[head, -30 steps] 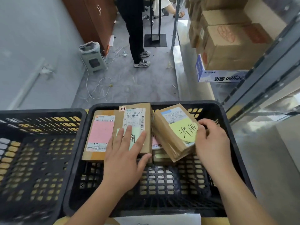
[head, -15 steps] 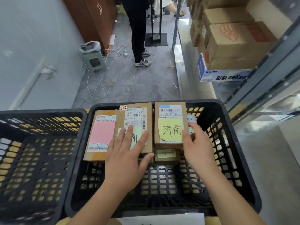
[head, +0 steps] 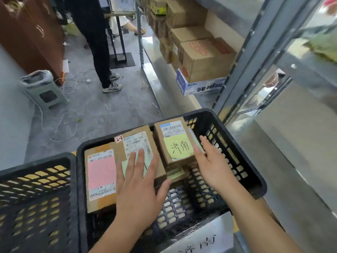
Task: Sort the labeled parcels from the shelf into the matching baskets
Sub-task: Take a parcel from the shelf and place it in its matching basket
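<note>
A black plastic basket [head: 237, 136] in front of me holds several brown parcels. A flat parcel with a pink label [head: 101, 177] lies at its left. My left hand [head: 140, 187] rests flat, fingers straight, on the middle parcel marked 2-3 [head: 135, 141]. To the right lies a parcel with a yellow handwritten note [head: 177, 145], stacked on another parcel. My right hand [head: 212, 161] is open beside that parcel's right edge, fingers straight, gripping nothing.
A second black basket [head: 34, 203] stands at the left. A paper sign [head: 202, 238] hangs on the near rim. The metal shelf [head: 253, 57] on the right carries cardboard boxes [head: 206, 59]. A person's legs [head: 99, 52], a small bin [head: 42, 88] and loose cables lie ahead on the floor.
My right hand set the yellow-note parcel flat on the stack, let go and drew back a little to the right. My left hand stayed on the middle parcel.
</note>
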`<state>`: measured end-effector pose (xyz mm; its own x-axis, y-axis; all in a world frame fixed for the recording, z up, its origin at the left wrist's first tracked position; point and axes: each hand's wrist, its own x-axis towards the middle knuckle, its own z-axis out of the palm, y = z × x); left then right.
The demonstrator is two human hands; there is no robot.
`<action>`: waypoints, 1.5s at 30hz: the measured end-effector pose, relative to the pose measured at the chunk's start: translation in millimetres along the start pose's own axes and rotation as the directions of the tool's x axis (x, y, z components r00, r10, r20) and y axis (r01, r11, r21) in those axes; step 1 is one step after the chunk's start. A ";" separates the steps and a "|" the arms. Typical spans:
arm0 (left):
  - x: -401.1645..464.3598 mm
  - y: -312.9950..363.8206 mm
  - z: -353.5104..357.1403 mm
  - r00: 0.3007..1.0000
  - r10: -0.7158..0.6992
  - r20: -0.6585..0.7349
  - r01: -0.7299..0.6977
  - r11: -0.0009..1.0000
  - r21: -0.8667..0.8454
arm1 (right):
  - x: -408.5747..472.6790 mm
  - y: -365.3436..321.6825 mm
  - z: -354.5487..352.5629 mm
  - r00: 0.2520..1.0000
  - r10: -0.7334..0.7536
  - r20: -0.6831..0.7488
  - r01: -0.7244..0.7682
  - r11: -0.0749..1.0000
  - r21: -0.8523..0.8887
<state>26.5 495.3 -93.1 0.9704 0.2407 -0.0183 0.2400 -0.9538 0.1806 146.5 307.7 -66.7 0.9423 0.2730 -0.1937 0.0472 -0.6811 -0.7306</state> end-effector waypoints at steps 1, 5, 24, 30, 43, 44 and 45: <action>-1.0 -0.4 -1.4 0.999 0.053 0.006 -0.053 0.999 -0.005 | -11.6 -2.0 -0.6 1.000 -0.004 -0.029 0.003 0.999 -0.036; -4.9 4.5 -9.3 0.966 0.259 0.017 -0.258 0.965 -0.046 | -56.7 4.2 3.1 0.992 0.004 -0.129 -0.027 0.983 -0.181; -150.5 224.8 7.4 0.458 0.880 0.124 -0.873 0.472 -0.124 | -404.7 126.0 -70.5 0.556 0.599 -0.577 -0.655 0.743 0.141; -232.8 313.6 42.1 0.350 0.920 0.177 -0.913 0.377 -0.157 | -508.5 198.9 -89.9 0.422 0.699 -0.578 -0.686 0.663 0.301; -288.7 460.3 109.6 0.299 0.909 0.292 -0.926 0.351 -0.142 | -526.8 341.4 -148.1 0.394 0.742 -0.542 -0.826 0.544 0.144; -286.3 470.0 115.2 0.298 0.904 0.307 -0.925 0.353 -0.141 | -521.2 351.0 -151.8 0.398 0.741 -0.541 -0.835 0.537 0.120; -283.7 479.4 120.4 0.293 0.899 0.325 -0.925 0.352 -0.141 | -515.8 358.5 -155.2 0.406 0.735 -0.544 -0.840 0.534 0.094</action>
<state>-130.6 -51.9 -119.7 0.5084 -0.8457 -0.1625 -0.8171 -0.5333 0.2189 -271.2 -182.8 -127.1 0.5975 -0.7587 -0.2594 -0.7977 -0.5294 -0.2889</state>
